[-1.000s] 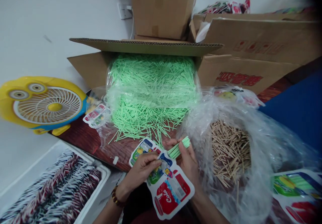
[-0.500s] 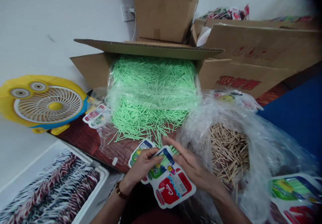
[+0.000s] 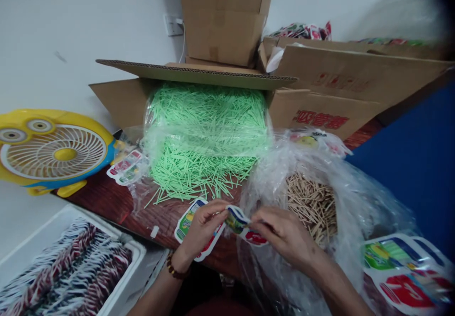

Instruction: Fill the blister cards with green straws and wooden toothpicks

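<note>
Tilted up between both hands is a printed packet (image 3: 236, 220) with a green drink picture at one end and a red cola picture at the other. My left hand (image 3: 201, 228), a beaded bracelet at the wrist, pinches its left edge. Thumb and fingers of my right hand (image 3: 284, 236) grip the right edge. Under my left hand a second such packet (image 3: 185, 222) lies on the wooden table (image 3: 159, 219), partly covered. Just beyond the hands, thin green sticks (image 3: 202, 174) spill out of a plastic-lined carton. Whether any sticks are inside the held packet cannot be seen.
Brown sticks (image 3: 313, 207) fill a clear plastic bag (image 3: 346, 212) on the right. Filled packets (image 3: 401, 268) lie at lower right. A yellow fan (image 3: 64, 152) stands left, above a white foam box (image 3: 137, 259) of stacked packets. Cardboard boxes (image 3: 223, 22) rise behind.
The held packet has gone from lying flat, its front showing, to tilted and bent. My right hand has closed from outstretched fingers to a pinch on its edge. The view has shifted slightly right.
</note>
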A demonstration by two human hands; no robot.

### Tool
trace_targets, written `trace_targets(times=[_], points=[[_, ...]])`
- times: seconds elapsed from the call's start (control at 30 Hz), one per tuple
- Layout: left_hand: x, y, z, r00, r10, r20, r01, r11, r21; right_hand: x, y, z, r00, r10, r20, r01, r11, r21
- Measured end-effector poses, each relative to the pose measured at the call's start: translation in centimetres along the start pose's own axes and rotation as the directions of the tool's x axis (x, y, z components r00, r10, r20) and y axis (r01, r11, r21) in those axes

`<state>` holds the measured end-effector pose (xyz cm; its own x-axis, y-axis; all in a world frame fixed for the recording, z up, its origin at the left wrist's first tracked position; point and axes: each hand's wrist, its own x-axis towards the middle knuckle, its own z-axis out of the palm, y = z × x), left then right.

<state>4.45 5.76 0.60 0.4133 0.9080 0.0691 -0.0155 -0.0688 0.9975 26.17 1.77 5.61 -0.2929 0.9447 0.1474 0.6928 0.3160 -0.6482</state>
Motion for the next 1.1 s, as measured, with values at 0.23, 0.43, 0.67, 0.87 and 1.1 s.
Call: trace_targets(times=[0.23, 0.43, 0.67, 0.87, 1.1], points=[[0.4, 0.3, 1.4, 0.990, -0.133, 0.057, 0.142, 0.969, -0.205, -1.0, 1.4, -0.4, 0.992, 0.129, 0.007, -0.129, 0.985, 0.111], [1.7, 0.3, 4.4, 0.967, -0.216, 0.138, 0.207, 0.975, 0.075, -2.0, 2.3, 1.0, 0.967, 0.255, -0.025, -0.238, 0.931, 0.277], [1.1, -0.2, 6.5, 0.918, -0.331, 0.220, 0.337, 0.941, 0.008, -4.2, 4.0, 1.8, 0.936, 0.353, 0.006, -0.327, 0.861, 0.389], [0.4, -1.5, 7.9, 0.884, -0.393, 0.252, 0.390, 0.919, 0.062, -5.8, 4.9, 2.2, 0.934, 0.351, -0.062, -0.308, 0.884, 0.351], [0.0, -2.6, 8.9, 0.842, -0.385, 0.377, 0.329, 0.921, 0.207, -8.3, 6.3, 3.3, 0.948, 0.309, -0.078, -0.273, 0.914, 0.301]])
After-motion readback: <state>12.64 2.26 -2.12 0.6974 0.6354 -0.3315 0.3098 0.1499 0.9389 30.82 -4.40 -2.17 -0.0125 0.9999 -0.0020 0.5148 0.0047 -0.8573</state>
